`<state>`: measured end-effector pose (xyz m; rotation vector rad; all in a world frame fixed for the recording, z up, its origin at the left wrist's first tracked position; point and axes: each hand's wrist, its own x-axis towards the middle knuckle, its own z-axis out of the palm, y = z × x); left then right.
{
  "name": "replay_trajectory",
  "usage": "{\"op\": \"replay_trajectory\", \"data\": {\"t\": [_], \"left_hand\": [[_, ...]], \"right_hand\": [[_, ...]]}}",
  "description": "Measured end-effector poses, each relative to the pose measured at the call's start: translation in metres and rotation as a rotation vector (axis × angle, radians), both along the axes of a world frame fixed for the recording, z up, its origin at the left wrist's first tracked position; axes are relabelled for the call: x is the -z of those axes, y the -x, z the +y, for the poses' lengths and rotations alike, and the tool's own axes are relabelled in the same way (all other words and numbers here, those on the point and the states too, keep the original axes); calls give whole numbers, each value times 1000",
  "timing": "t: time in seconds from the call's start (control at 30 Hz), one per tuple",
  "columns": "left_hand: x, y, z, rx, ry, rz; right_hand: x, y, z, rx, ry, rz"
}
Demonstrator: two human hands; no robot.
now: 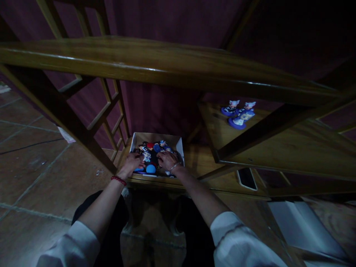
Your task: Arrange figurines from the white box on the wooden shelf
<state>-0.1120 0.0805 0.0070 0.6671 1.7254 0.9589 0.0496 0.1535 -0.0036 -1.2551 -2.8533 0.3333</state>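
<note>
A white cardboard box (180,149) on the low wooden shelf holds several small toy figurines (147,155) with dark, red, blue and white parts. My left hand (134,163), with a red bead bracelet at the wrist, reaches over the box's left side, its fingers apart among the figurines. From the right, my right hand (167,161), wearing a silver bracelet, lies over the figurines with its fingers spread. I see no figurine clearly gripped by either hand, though the fingertips are partly hidden in the dim light. A round blue base (150,168) lies between the hands.
On a higher wooden shelf (267,148) to the right stand 3 figurines (237,115) with purple-blue bases. A phone (247,178) lies below it. The wooden rail (155,61) crosses above my hands, with a lattice side (107,107) at left. A cable (33,145) runs across the tiled floor.
</note>
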Motion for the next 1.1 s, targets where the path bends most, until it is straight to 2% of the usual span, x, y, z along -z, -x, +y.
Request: {"op": "replay_trajectory", "data": {"t": [0.13, 0.27, 0.4, 0.57, 0.83, 1.1], "left_hand": [[-2, 2, 0, -47, -14, 1], [-2, 5, 1, -85, -47, 11], [-3, 4, 2, -84, -76, 16], [-4, -2, 5, -48, -68, 24], [-9, -8, 8, -16, -71, 20], [-8, -11, 11, -9, -72, 57]], "right_hand": [[3, -3, 1, 27, 3, -2], [4, -8, -2, -39, 3, 66], [3, -9, -9, -95, 13, 152], [0, -1, -19, -166, 113, 122], [-5, 7, -24, -119, 147, 78], [6, 2, -22, -77, 252, 225]]}}
